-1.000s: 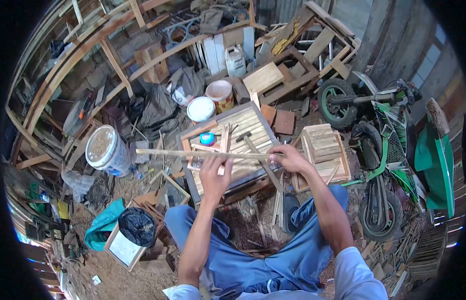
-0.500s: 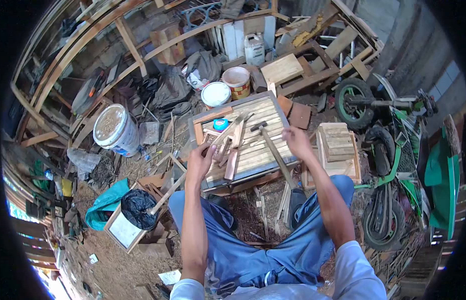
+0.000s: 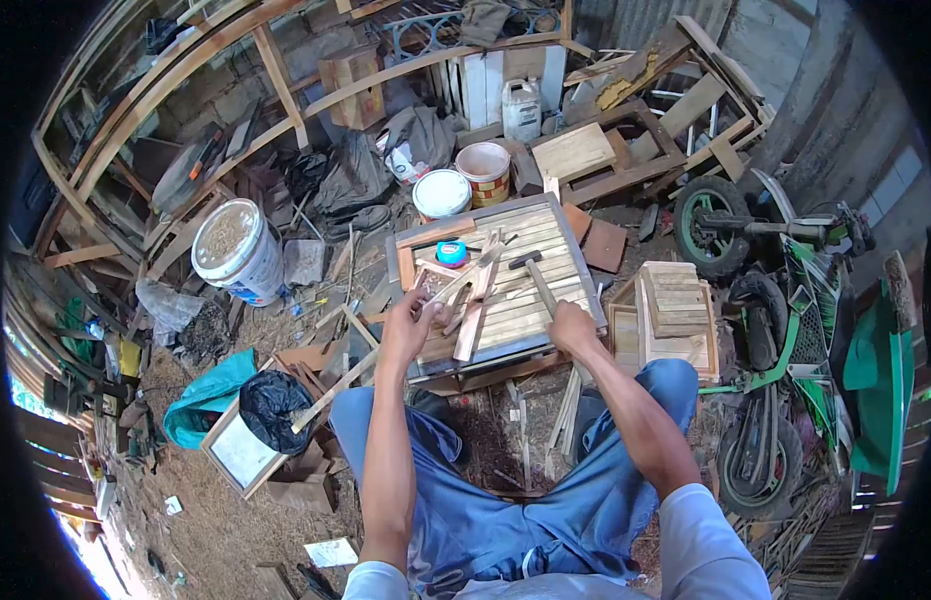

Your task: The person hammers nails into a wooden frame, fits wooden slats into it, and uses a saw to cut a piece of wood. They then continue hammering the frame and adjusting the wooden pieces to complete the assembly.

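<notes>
My right hand is closed around the wooden handle of a hammer, whose dark head rests over the slatted wooden panel. At the panel's left side, my left hand has its fingers curled at the near end of a thin wooden strip. This strip crosses a reddish wooden piece on the panel. Just beyond my left hand is a small wooden box with small bits in it, partly hidden. A blue round container sits by that box.
A stack of slatted wooden pieces lies right of the panel. Paint buckets stand behind it. A larger white bucket is at left, above a black plastic bag. A green small motorbike stands at right.
My right hand has come down and closed on the hammer handle. My left hand stays at the strip, its fingers shifted slightly. The view has moved a little.
</notes>
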The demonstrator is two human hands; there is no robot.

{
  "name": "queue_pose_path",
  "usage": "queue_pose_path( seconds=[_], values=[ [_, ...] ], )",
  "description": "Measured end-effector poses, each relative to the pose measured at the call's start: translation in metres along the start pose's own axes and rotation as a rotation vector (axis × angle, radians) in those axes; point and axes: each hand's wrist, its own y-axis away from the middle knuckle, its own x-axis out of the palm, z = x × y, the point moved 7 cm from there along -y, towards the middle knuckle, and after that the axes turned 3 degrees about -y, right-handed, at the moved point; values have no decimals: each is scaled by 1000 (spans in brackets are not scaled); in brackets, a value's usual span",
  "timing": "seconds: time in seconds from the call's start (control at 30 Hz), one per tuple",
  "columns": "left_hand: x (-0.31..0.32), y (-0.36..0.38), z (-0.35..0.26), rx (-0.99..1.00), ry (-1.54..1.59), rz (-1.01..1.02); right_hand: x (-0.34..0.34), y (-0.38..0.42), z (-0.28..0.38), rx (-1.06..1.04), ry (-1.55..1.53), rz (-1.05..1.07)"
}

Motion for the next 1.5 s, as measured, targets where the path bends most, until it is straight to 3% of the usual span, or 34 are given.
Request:
queue_pose_path(
  seconds=[0.03, 0.17, 0.27, 0.4, 0.53, 0.63, 0.73, 0.87, 0.93, 1.0, 1.1, 1.2, 1.33, 1.37, 1.5],
  values=[
    [1, -1, -2, 33, -6, -14, 3, -5, -5, 8, -115, -100],
    [7, -7, -4, 119, 5, -57, 13, -3, 0, -25, -431, -103],
    [13, -10, -2, 138, -2, -83, 23, 4, 13, -92, -458, -177],
    [37, -7, 5, 23, 20, 35, 38, -1, 22, -143, -536, -123],
    [63, -1, 8, 179, -132, 33, 43, 1, 38, -305, -579, -32],
    [72, 1, 16, 97, -102, 81, 44, -5, 41, -382, -582, 13],
    [75, 3, 13, 79, -121, 80, 50, -11, 38, -193, -544, 123],
    [90, 10, 1, -10, -196, 50, 36, -4, 35, -104, -607, -64],
    [98, 9, -6, -44, -220, 13, 30, 1, 32, 9, -789, 31],
    [103, 3, -5, -134, -270, 39, 22, -1, 23, -162, -681, -235],
    [111, 1, -4, -200, -340, 87, 10, 5, -2, -117, -744, -245],
    [111, -6, -7, -178, -319, 11, -13, 19, -31, -140, -722, -362],
    [99, -5, -74, -53, -163, 12, -42, 43, -86, 141, -1101, -187],
    [99, 1, -101, -44, -134, 54, -43, 40, -104, 37, -1189, -270],
    [161, 19, -168, 67, 5, 303, -60, 78, -180, 223, -1393, -570]
  ],
)
